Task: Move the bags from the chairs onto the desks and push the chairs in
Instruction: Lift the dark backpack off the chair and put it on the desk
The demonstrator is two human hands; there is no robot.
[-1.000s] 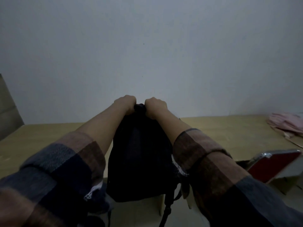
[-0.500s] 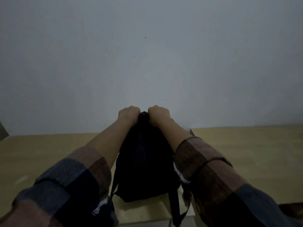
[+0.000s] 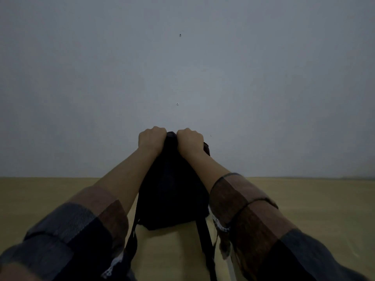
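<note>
Black backpack [image 3: 172, 191], top grasped by left hand [image 3: 151, 139] and right hand [image 3: 190, 139], upright over table [image 3: 304, 201], seemingly unreleased; chairs unseen, presumably not yet pushed.

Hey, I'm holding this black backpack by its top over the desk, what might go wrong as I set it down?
1. The shoulder straps dangle below the black backpack toward the desk's near edge; they could snag there or get pinned under the bag.
2. Both hands, left hand and right hand, grip only the top. If released while the bag stands upright, it may topple, possibly back off the desk.
3. The dim lighting makes judging the bag's base against the desk harder.
</note>
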